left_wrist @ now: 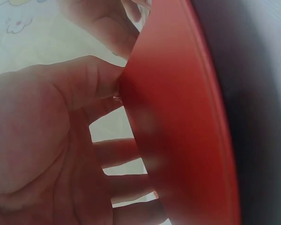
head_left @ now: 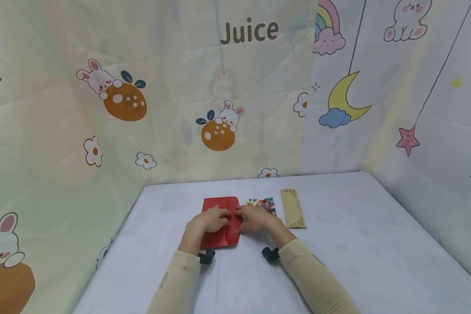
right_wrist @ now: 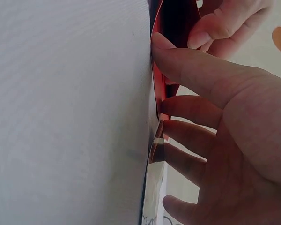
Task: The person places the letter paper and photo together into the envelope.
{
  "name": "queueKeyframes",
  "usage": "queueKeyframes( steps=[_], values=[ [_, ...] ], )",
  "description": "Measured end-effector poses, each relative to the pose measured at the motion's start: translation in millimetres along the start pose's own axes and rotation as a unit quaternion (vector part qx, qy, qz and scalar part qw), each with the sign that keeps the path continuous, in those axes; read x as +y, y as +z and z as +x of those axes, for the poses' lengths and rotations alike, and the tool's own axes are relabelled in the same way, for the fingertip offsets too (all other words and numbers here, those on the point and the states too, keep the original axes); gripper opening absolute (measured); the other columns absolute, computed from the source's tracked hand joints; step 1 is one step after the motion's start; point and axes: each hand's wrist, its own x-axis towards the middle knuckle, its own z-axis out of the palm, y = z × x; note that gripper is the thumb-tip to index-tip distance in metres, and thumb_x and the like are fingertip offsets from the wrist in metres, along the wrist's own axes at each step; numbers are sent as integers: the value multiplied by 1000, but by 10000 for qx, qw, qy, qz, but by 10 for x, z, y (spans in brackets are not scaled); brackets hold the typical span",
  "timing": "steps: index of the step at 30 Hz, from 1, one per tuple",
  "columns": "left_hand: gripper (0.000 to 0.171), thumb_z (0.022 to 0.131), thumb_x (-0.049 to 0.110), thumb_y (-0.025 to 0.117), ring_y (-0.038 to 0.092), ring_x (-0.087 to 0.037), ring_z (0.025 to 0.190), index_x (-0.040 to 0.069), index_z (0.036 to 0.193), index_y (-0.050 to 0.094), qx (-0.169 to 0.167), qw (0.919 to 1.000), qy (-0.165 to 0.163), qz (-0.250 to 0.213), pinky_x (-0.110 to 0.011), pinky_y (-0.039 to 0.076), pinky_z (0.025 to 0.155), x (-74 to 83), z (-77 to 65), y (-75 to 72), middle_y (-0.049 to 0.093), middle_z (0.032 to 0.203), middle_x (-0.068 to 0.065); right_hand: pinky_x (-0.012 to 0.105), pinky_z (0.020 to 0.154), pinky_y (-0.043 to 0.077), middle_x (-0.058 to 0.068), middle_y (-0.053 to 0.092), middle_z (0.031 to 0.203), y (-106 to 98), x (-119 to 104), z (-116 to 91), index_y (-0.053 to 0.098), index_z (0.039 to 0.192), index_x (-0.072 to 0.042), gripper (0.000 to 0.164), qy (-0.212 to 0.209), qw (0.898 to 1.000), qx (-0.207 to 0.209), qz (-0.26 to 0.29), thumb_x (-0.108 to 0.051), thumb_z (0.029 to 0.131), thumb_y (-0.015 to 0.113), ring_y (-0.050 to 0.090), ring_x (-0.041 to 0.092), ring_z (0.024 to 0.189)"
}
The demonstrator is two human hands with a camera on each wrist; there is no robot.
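Observation:
A red envelope (head_left: 213,237) lies on the table with its long flap on the right side. My left hand (head_left: 213,219) is over its middle. In the left wrist view, thumb and index finger of the left hand (left_wrist: 42,117) pinch the edge of a lifted red panel (left_wrist: 178,117), the other fingers reaching behind it. My right hand (head_left: 255,218) is at the flap's right edge. Seen from the right wrist, the right hand (right_wrist: 225,117) presses its thumb and nearly straight fingertips against the red flap (right_wrist: 158,89), beside a dark gap in the envelope.
Just right of the envelope lies a colourful picture card (head_left: 267,204), partly covered by the right hand. Beyond it is a long beige card (head_left: 292,209) with patterned ends. The white table (head_left: 357,253) meets printed cloth walls (head_left: 172,131) at the back and sides.

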Motion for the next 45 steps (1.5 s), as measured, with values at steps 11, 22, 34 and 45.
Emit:
queueKeyframes(
  steps=[11,22,34,45],
  values=[
    [47,98,35,71,50,-33,136,22,142,64,103,9999,12,12,-55,57,99,-35,3,-26,51,157,-11,56,120,39,5,50,160,8,-5,7,62,145,-14,64,-47,10000,27,-69,-35,88,84,43,29,149],
    [37,82,29,82,51,-29,130,26,117,71,34,9978,-120,-656,-45,61,86,-95,-20,-61,49,158,-6,55,120,39,5,49,161,-12,-15,-8,61,145,-13,64,-73,10000,33,-54,-34,89,83,42,30,150],
    [46,67,21,93,58,-26,109,29,103,66,34,9970,215,-736,-41,61,78,-189,-29,-106,63,116,-4,55,119,40,5,48,161,-8,6,-15,61,146,-13,65,-70,10000,-12,-5,-34,89,83,42,30,150],
    [42,68,22,98,37,-39,144,30,96,67,27,9952,422,-887,-44,63,87,-198,-32,-104,16,175,-6,57,118,41,6,51,159,-5,10,-5,62,145,-13,64,-102,9999,27,-31,-35,88,84,44,31,149]
  ],
)
